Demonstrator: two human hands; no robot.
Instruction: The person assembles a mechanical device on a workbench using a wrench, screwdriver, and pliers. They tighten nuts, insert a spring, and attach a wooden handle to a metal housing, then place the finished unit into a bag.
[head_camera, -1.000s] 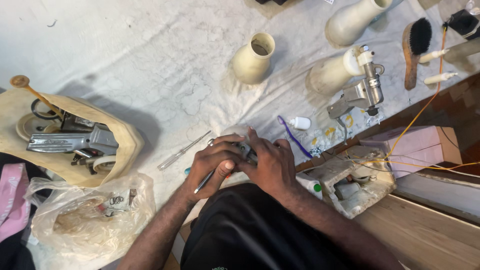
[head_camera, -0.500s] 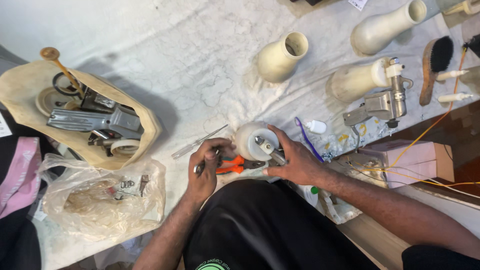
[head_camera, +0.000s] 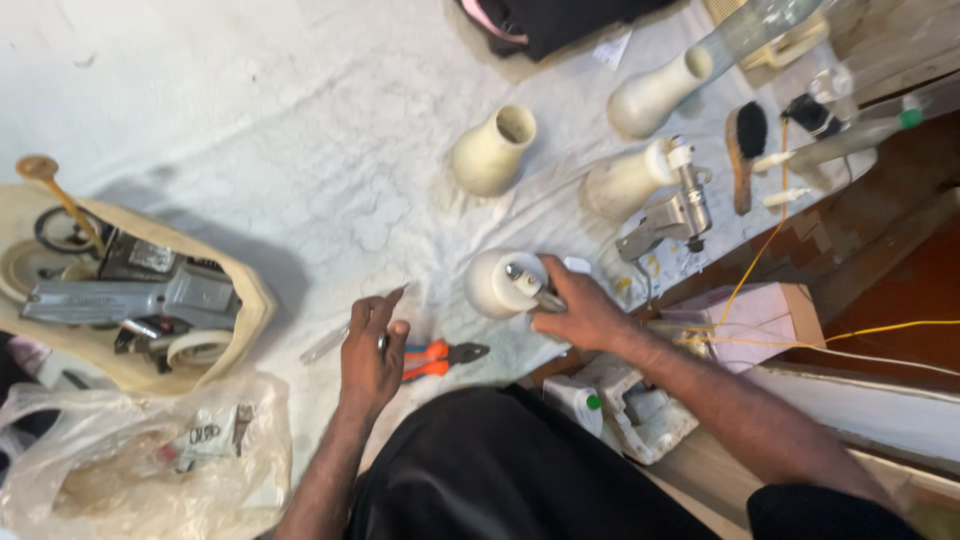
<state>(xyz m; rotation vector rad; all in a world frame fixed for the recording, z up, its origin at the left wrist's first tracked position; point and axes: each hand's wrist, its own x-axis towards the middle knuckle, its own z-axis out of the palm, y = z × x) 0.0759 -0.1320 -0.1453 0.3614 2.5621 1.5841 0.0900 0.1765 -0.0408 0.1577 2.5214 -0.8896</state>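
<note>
Right hand, centre of frame: fingers closed around a grey metal fitting that sticks out of a cream round ceramic-looking housing. The housing sits on the white crumpled cloth covering the worktop, just left of that hand.

Left hand, lower centre-left: fingers half curled, narrow. It looks to pinch a thin dark tool, but I can't tell which tool or whether the grip is firm. A slim clear-handled screwdriver lies just left of this hand, apparently touching it. Orange-handled pliers lie flat on the cloth just right of it, jaws pointing right, between the two hands.

Upper centre: cream vase-shaped housing standing upright, open mouth up. Upper right: a second cream bottle-shaped housing lying tilted, and a third cream housing with a grey metal assembly attached beside it. Wooden-backed black-bristle brush right of those.

Left edge: tan cloth bag open, holding grey metal parts and rings. Lower left: clear plastic bag with small items, contents unclear.

Right of the right forearm: pink cardboard box, with yellow wire crossing it. White moulded packaging piece sits below the forearm.
</note>
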